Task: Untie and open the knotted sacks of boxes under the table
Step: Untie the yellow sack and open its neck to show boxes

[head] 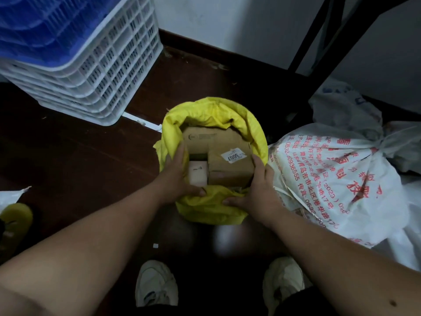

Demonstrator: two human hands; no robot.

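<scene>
Head view. At centre frame a yellow woven plastic sack [210, 160] stands on the dark brown floor [68, 156], its mouth open and the rim rolled outward. Inside lie brown cardboard boxes [218, 144]; the uppermost near box carries a white printed label [232, 157], and a small pale pink box [197, 173] sits at the left of the opening.

The left hand [176, 176] grasps the left rim of the yellow sack, fingers reaching into the opening along the inner wall and thumb pressed on the near fold. The right hand [255, 190] grasps the right rim, fingers curled over the edge beside the cardboard boxes, thumb on the near fold.

At right of frame a white woven sack with red printed characters [341, 176] lies just beside the yellow sack, its neck bunched into a knot at the far right. Black metal table legs [319, 33] cross the upper right.

Upper left: a stack of white slatted plastic crates [95, 71], blue crates [45, 23] nested on top. Lower edge: two white shoes [157, 283] on the floor. Far left edge: a yellow object [16, 217], blurred, not identifiable.
</scene>
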